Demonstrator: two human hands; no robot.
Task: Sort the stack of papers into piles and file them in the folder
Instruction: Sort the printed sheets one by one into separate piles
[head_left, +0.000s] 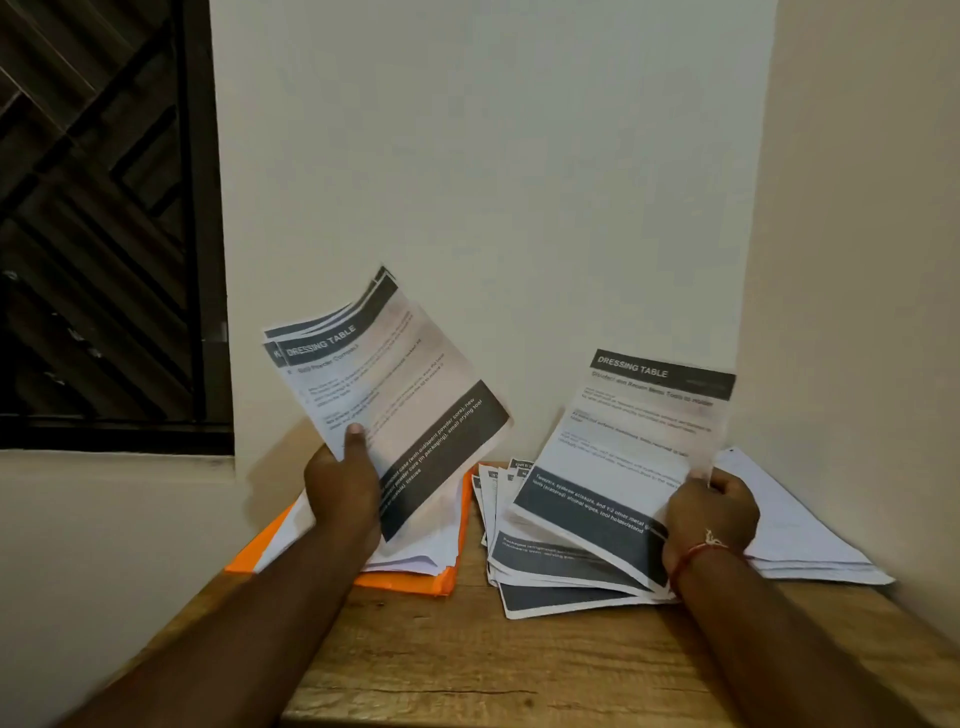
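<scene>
My left hand grips a small sheaf of printed sheets headed "DRESSING TABLE", lifted above the table with my thumb on the front. My right hand pinches the right edge of a single "DRESSING TABLE" sheet, raised at a slant over a loose stack of printed papers on the table. An open orange folder lies at the left with white sheets inside it, partly hidden by my left arm.
A pile of blank-side-up papers lies at the right against the wall. The wooden table sits in a corner between white walls. A dark window with a patterned grille is at the left.
</scene>
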